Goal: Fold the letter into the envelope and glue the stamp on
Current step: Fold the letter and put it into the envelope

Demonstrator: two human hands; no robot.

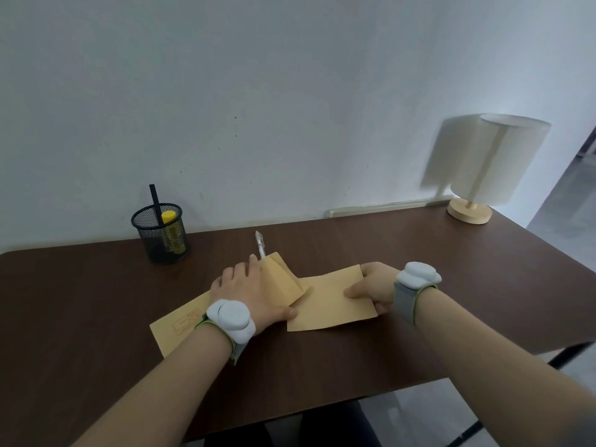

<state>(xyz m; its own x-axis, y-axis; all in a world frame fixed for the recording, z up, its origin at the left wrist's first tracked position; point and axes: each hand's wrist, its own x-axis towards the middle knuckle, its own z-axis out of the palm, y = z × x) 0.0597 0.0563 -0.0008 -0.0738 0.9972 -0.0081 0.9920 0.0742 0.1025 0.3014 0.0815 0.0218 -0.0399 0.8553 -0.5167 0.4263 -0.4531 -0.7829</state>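
Observation:
A tan letter sheet lies on the dark wooden desk. Its left part is lifted and bent over into a raised fold. My left hand holds that raised flap, fingers behind it and thumb at its lower edge. My right hand pinches the sheet's right edge, thumb on top. A tan envelope with a red printed frame lies flat under my left wrist, partly hidden. I see no stamp.
A black mesh pen cup at the back left holds a yellow-capped glue stick and a dark pencil. A white pen lies behind the letter. A lamp stands at the back right corner. The desk's front edge runs close below my forearms.

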